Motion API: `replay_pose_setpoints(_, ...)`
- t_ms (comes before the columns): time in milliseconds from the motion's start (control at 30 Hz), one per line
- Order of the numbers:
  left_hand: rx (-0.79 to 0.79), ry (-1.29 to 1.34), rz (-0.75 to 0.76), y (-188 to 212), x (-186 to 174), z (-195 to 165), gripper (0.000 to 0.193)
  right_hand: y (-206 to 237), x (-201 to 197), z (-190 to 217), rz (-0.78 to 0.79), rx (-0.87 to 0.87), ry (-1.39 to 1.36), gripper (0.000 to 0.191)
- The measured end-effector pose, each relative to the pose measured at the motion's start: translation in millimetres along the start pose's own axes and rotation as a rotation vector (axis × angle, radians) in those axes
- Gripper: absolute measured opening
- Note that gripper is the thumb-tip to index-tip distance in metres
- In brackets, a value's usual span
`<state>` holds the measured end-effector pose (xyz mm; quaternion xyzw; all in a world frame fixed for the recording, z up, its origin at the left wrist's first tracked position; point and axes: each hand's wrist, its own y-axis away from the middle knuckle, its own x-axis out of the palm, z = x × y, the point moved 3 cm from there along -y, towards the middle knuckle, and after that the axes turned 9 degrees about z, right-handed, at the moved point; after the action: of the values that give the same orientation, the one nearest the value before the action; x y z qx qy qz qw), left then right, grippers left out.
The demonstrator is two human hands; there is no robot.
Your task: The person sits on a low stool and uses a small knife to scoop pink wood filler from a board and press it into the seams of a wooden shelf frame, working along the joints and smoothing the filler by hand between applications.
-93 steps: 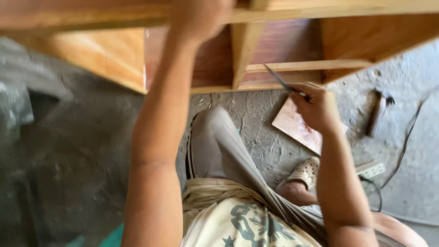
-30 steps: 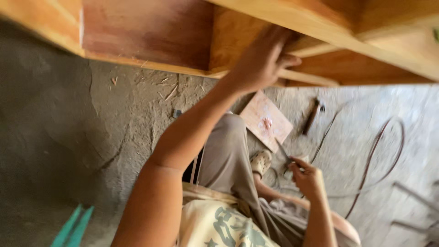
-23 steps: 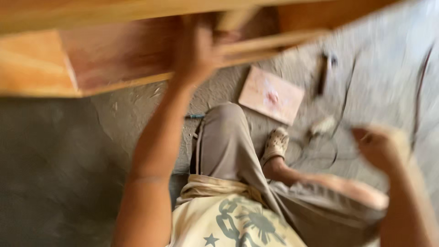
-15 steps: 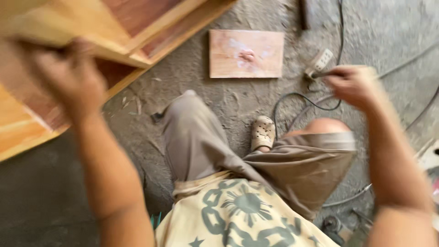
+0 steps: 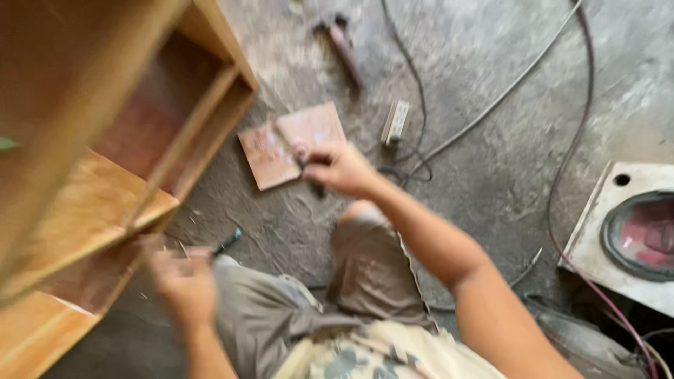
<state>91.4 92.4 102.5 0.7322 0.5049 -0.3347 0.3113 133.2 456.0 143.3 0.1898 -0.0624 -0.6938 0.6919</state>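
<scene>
Two hands at work: right hand (image 5: 338, 168) pinches a thin tool (image 5: 289, 149) over the small board (image 5: 291, 144), left hand (image 5: 184, 281), grip blurred beyond telling, should steady the cabinet (image 5: 105, 161).

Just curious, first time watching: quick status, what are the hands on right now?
Right hand shut on a thin tool, over the board. Left hand by the cabinet edge, grip blurred. Hammer and cables on the floor nearby.

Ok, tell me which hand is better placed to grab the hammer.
Right: the right hand, gripping a thin tool, is by the board, nearer the hammer; the left hand is near the cabinet.
</scene>
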Motion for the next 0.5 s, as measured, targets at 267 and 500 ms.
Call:
replay_pose_setpoints(267,-0.219,0.684,0.663,68,-5,-137,0.023,96,101,79,0.046,0.235,-0.237,0.017)
replay_pose_setpoints(500,-0.419,0.390,0.708,150,-123,-77,0.031,237,0,249,0.102,0.124,0.198,0.036)
